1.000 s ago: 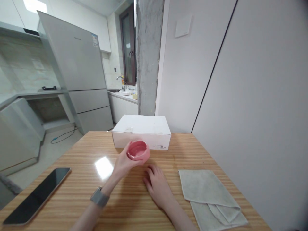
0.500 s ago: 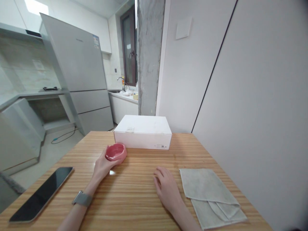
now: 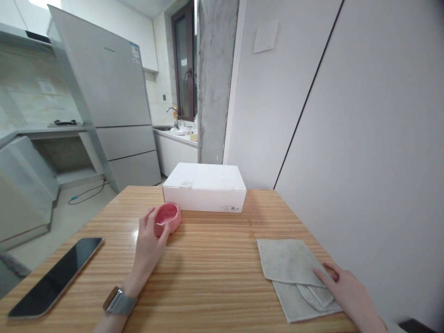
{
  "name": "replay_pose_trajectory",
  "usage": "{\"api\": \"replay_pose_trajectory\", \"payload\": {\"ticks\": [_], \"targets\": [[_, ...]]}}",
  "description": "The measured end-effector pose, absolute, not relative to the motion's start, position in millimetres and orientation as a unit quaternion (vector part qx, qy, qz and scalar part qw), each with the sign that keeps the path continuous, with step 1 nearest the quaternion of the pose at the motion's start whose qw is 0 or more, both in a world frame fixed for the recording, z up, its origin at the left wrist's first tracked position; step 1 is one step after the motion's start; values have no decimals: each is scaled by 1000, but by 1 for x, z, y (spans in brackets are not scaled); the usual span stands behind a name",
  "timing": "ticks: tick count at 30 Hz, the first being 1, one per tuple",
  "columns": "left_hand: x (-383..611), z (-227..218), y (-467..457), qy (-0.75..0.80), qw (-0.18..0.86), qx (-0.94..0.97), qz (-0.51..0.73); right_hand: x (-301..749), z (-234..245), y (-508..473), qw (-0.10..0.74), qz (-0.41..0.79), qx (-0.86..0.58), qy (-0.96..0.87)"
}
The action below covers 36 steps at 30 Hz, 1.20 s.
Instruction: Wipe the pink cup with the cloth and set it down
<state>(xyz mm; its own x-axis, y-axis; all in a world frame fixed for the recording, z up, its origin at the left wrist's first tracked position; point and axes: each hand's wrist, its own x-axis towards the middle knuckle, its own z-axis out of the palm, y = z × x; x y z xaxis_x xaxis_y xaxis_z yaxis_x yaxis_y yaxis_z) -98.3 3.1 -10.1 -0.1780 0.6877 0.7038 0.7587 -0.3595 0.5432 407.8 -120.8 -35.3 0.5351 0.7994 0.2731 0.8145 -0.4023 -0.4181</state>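
A small pink bowl (image 3: 167, 217) stands on the wooden table (image 3: 215, 259), just in front of a white box (image 3: 204, 187). My left hand (image 3: 148, 243) is at the bowl's near left side, thumb lifted off the rim and fingers loose against its wall. A grey watch (image 3: 120, 301) is on that wrist. Far to the right, my right hand (image 3: 345, 289) lies with fingers stretched flat on the near right corner of a folded grey cloth (image 3: 291, 268).
A dark phone (image 3: 57, 275) lies face up at the table's left edge. A white wall runs close along the table's right side. Beyond the table are a grey fridge (image 3: 111, 101), a concrete pillar (image 3: 213, 78) and a kitchen counter with a sink.
My left hand carried the pink bowl leftward, set it down by the box and loosened its grip. My right hand slid from the table's middle onto the grey cloth.
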Motion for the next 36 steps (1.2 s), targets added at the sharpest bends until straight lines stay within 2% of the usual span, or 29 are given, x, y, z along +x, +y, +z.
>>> {"api": "replay_pose_trajectory", "payload": {"ticks": [3,6,9,13,14,16,18,21,26,30,33,36], "targets": [[-79,0,-15,-524,17,-669,-526,404,-30,-114,276,101,-825,-483],[-60,6,-36,-504,-86,-681,-525,382,-10,-110,329,91,-813,-471],[-36,7,-57,-478,-331,-636,-508,335,15,-110,383,66,-784,-484],[1,-7,-80,-356,-679,-441,-467,236,29,-111,422,35,-696,-580],[7,-12,-85,-335,-726,-388,-458,209,26,-113,427,39,-664,-613],[11,-20,-90,-346,-756,-316,-458,160,12,-117,408,52,-607,-680],[2,-23,-92,-411,-714,-314,-472,123,-8,-124,367,90,-532,-758],[-38,-18,-88,-499,-609,-397,-471,99,-31,-132,359,132,-463,-799],[-136,-14,-75,-625,-457,-484,-408,123,-37,-132,396,128,-520,-746],[-199,-30,-70,-705,-300,-512,-388,162,-32,-126,384,126,-577,-710],[-209,-34,-75,-775,-97,-524,-340,183,-32,-123,380,118,-614,-681],[-180,-26,-83,-746,142,-558,-334,188,-33,-116,353,98,-647,-669]]}}
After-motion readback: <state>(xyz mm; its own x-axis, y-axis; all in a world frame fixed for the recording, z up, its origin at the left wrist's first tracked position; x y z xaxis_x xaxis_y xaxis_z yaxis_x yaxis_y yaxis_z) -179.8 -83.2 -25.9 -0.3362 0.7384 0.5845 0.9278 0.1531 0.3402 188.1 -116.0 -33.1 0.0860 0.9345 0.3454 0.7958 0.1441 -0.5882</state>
